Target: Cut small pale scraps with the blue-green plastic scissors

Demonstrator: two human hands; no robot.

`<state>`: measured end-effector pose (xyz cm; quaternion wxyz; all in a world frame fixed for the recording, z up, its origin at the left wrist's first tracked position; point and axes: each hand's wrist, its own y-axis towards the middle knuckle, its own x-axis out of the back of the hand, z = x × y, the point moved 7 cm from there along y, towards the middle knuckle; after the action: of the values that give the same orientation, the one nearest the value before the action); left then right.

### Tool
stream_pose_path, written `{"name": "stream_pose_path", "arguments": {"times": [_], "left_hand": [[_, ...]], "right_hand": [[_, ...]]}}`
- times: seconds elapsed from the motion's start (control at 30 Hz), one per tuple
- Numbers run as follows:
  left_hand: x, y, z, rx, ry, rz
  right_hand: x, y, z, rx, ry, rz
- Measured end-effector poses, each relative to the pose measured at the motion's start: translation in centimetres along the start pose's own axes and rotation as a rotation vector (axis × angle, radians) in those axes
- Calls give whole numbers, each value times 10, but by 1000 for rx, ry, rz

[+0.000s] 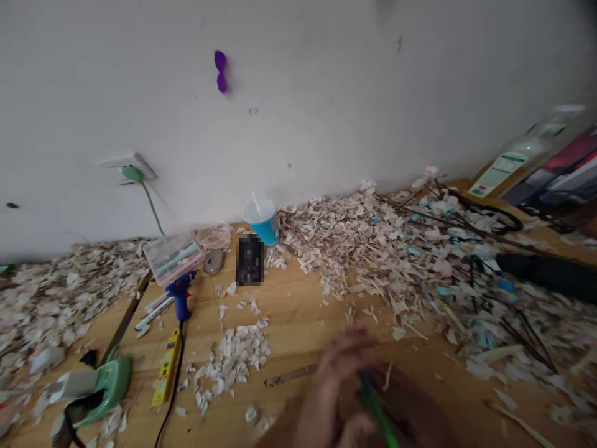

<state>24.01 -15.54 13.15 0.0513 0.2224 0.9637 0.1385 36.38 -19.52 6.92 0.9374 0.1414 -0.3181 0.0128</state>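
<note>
Near the bottom of the head view, my left hand [333, 382] and my right hand [417, 410] are close together over the wooden table [298, 311], both smeared by motion. A slim green tool [380, 414] with a bluish end slants between them. It appears to be gripped in my right hand; its exact kind is too blurred to tell. My left hand's fingers arch over beside the tool's bluish end, and whether they hold anything does not show. A thin pale shred [387, 377] sticks up next to my right hand. A flat metal strip [293, 374] lies left of my left hand.
Pale shreds [345, 242] are heaped along the wall, with a smaller pile of flakes [240, 354] left of my hands. Beyond stand a blue cup [263, 222], a pixelated dark object [250, 260], a glue gun [181, 295], a green power strip [109, 389] and a bottle [513, 155].
</note>
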Motion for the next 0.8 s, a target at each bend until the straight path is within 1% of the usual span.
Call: {"name": "stream_pose_path", "arguments": {"times": [0.03, 0.07, 0.13, 0.17, 0.23, 0.3, 0.4, 0.43, 0.5, 0.67, 0.8], "left_hand": [[9, -2, 5, 59, -3, -31], [14, -5, 12, 136, -40, -35], [19, -11, 30, 326, -180, -15], [18, -15, 38, 419, -255, -1], [15, -23, 53, 584, -389, -21], [9, -28, 61, 685, -508, -37], [2, -30, 63, 761, -626, -37], [2, -29, 63, 776, -635, -51], [8, -26, 62, 795, -633, -116], [40, -21, 64, 799, -654, -314], [68, -21, 62, 781, -643, -407]], "right_hand": [[5, 4, 2, 56, -46, -16], [10, 9, 9, 160, -165, -48], [24, 18, 26, 323, -398, -184], [23, 23, 33, 392, -488, -157], [22, 32, 48, 540, -578, -98], [18, 40, 55, 609, -625, -13], [13, 48, 56, 616, -674, 72], [12, 50, 56, 615, -689, 81], [10, 53, 58, 632, -717, 87], [14, 58, 70, 677, -763, 60], [16, 60, 74, 715, -810, 65]]}}
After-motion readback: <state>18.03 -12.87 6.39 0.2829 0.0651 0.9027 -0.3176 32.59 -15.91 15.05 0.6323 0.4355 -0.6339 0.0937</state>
